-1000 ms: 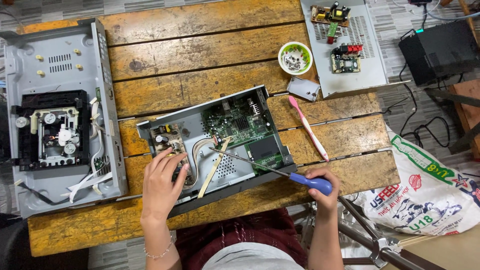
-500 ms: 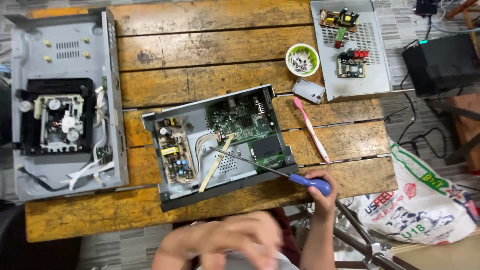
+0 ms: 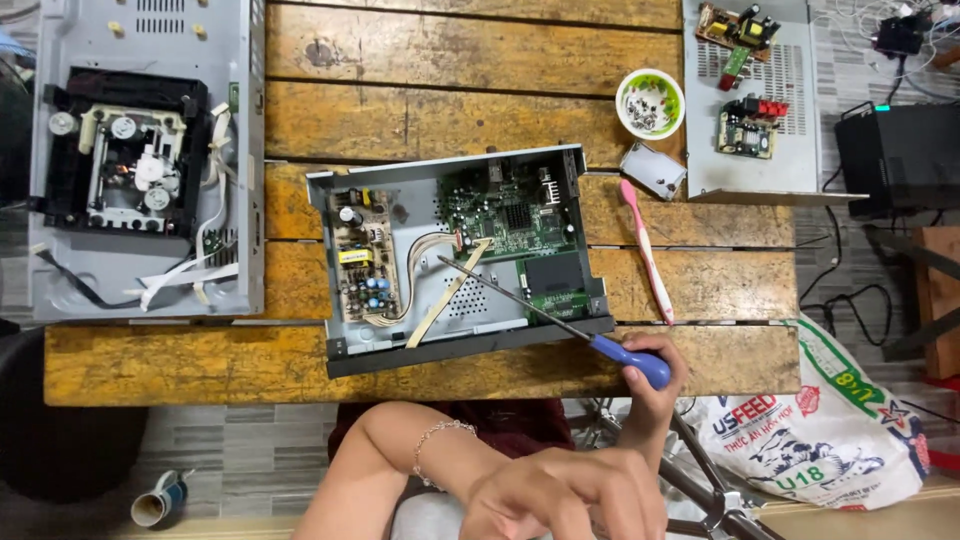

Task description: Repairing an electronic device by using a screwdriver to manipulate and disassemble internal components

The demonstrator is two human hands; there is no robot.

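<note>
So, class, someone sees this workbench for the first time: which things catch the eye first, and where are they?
At the centre of the worn wooden table lies an opened grey metal case with green circuit boards. The right hand at the near edge holds a blue-handled screwdriver, its tip inside the case. The left hand is raised close to the camera; a pink toothbrush lies right of the case.

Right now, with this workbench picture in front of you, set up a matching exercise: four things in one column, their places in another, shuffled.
Things:
1. screwdriver
2. toothbrush
3. small bowl
4. mug

Places:
A. on the floor, lower left
B. blue handle in the right hand, tip over the open chassis
C. on the wooden table, holding small parts
D. lying on the table, right of the chassis

Pairs: 1-B, 2-D, 3-C, 4-A
</note>
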